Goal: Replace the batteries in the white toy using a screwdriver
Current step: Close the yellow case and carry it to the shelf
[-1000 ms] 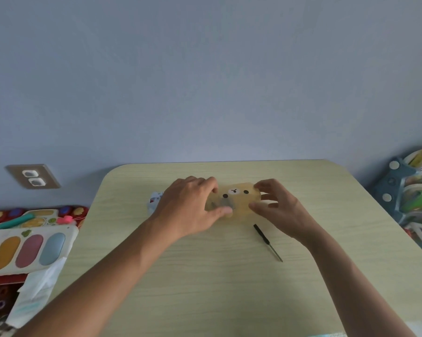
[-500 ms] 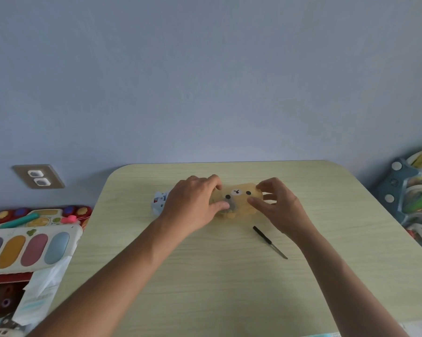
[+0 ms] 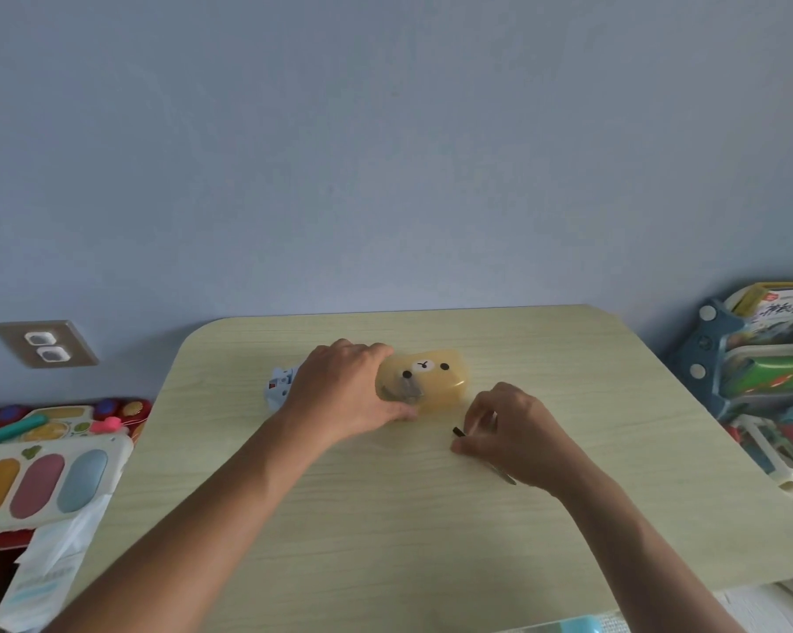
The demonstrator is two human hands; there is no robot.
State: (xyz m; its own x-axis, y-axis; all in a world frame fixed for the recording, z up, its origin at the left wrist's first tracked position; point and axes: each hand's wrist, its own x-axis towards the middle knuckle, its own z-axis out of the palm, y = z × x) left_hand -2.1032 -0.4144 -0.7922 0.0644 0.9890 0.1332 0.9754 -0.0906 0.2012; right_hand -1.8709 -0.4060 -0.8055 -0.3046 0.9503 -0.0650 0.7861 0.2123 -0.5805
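The white toy point(image 3: 279, 388) lies on the table behind my left wrist, mostly hidden by it. My left hand point(image 3: 344, 395) grips the left end of a translucent yellow box with a bear face point(image 3: 435, 381), thumb at its front edge; a grey item shows through the box's wall. The thin black-handled screwdriver point(image 3: 458, 433) lies on the table to the right of the box. My right hand point(image 3: 513, 431) is down over it, thumb and fingers pinched around the shaft, so only the handle end and the metal tip show.
The pale wooden table point(image 3: 385, 518) has a rounded far-left corner. A toy with coloured oval pads point(image 3: 38, 486) and other toys sit to the left, below table level. A blue shelf with books and toys point(image 3: 759, 367) stands on the right. A wall socket point(image 3: 45, 344) is at the left.
My right hand left the yellow box and dropped toward me onto the screwdriver. My left hand stayed on the box's left end.
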